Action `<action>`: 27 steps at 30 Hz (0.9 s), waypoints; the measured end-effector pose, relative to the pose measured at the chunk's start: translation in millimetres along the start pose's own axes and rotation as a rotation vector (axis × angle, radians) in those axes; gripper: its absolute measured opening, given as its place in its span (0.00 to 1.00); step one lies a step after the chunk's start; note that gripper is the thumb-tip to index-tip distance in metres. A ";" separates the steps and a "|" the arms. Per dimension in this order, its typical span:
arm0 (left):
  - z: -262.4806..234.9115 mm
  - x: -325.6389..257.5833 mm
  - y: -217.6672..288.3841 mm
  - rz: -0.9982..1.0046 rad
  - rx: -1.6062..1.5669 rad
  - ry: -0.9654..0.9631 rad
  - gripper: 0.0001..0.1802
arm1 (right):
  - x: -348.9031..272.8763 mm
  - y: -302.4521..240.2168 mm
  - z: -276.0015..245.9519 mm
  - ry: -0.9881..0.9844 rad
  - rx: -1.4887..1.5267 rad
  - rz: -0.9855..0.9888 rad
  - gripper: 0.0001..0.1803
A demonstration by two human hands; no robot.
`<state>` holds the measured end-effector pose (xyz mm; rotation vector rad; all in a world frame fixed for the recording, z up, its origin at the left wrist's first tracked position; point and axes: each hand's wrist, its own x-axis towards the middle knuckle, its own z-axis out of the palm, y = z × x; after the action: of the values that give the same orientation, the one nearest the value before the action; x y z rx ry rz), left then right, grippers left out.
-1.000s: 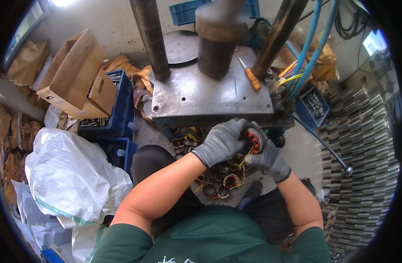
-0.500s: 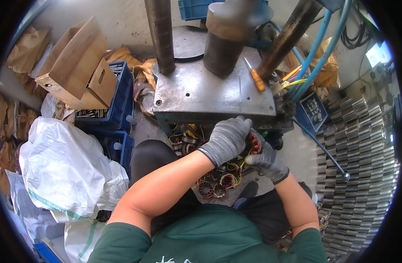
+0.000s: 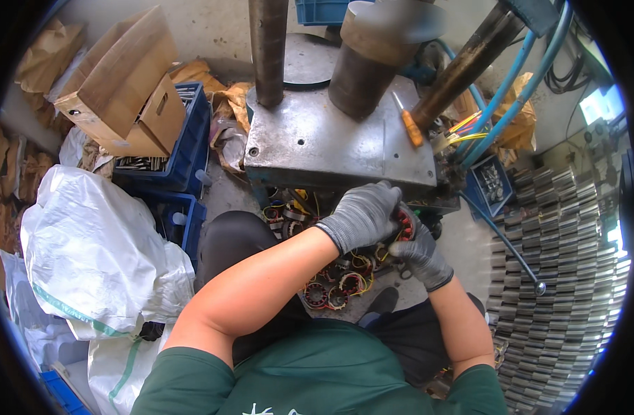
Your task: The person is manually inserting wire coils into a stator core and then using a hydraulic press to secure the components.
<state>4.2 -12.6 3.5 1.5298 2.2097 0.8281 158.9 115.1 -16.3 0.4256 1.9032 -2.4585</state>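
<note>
Fingers of the right hand (image 3: 422, 256) hold the red ring (image 3: 405, 226) near the surface (image 3: 331, 142); I can't tell if the left hand's (image 3: 365, 213) do. A loose grip might drop it onto the piled rings (image 3: 316, 295) below.

Ring (image 3: 405, 227) partly hidden by hands (image 3: 364, 216), blurred cylinder top (image 3: 400, 29)

The person's gloved right hand (image 3: 423, 259) grips a dark ring with red segments (image 3: 405, 225); the gloved left hand (image 3: 364, 216) is curled just beside it. An orange-handled tool (image 3: 412, 129) lies on the metal worktop (image 3: 338, 149) beyond. Wired rings (image 3: 338, 283) lie below, a white sack (image 3: 99, 249) at left.
</note>
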 end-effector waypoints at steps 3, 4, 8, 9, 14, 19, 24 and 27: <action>5.7 2.3 -0.3 -0.035 0.044 0.013 0.20 | -4.0 -3.9 4.5 0.019 -0.010 0.030 0.59; 7.5 3.0 0.3 -0.035 0.045 0.014 0.20 | -4.2 -2.6 5.3 0.018 -0.010 0.029 0.59; 12.8 5.2 2.3 -0.062 0.101 0.038 0.19 | -0.6 7.1 3.9 0.038 -0.036 0.005 0.62; 13.9 6.0 2.5 -0.072 0.115 0.048 0.18 | 0.0 8.0 3.1 0.031 -0.034 0.010 0.64; 16.9 7.3 0.4 -0.071 0.129 0.073 0.19 | 1.9 12.6 1.5 0.027 -0.050 -0.042 0.64; 4.2 6.0 6.7 -0.039 -0.283 0.124 0.29 | -6.5 5.3 -9.1 0.127 0.055 -0.077 0.55; 16.8 -11.7 13.8 0.024 -0.853 0.178 0.50 | -10.0 -25.5 -14.0 0.058 0.420 -0.100 0.37; 23.8 -12.2 14.3 0.210 -0.424 0.341 0.61 | -9.7 -36.7 3.0 0.045 0.555 -0.148 0.36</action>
<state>32.7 -13.7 -6.8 1.5026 1.9226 1.6106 161.4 120.5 21.3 0.3489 1.2725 -3.0838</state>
